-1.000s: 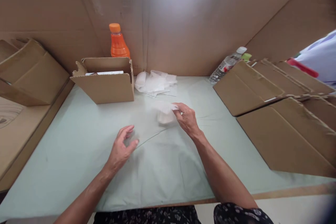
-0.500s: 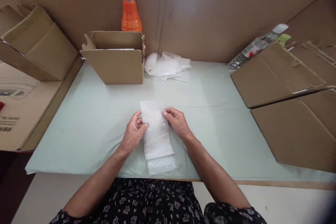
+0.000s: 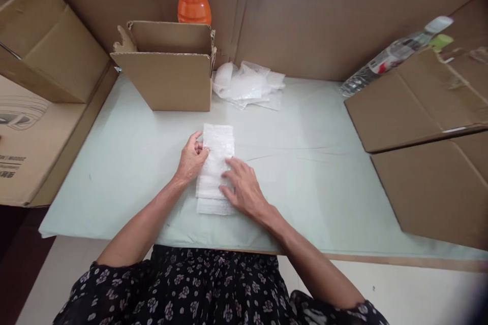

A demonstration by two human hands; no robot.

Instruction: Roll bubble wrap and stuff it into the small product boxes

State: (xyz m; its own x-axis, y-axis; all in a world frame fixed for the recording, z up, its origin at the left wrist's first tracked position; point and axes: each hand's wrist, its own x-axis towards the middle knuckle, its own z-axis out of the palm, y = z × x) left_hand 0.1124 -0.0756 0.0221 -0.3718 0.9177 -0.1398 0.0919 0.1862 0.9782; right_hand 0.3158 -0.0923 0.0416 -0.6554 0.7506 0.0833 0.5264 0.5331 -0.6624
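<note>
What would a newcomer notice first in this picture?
The eye goes first to the white rectangular piece of bubble wrap in the middle of the pale green table cover, with the left hand touching its left edge and the right hand lying flat on it. Next comes the bright orange plastic bottle at the back, behind the open brown cardboard box.
</note>
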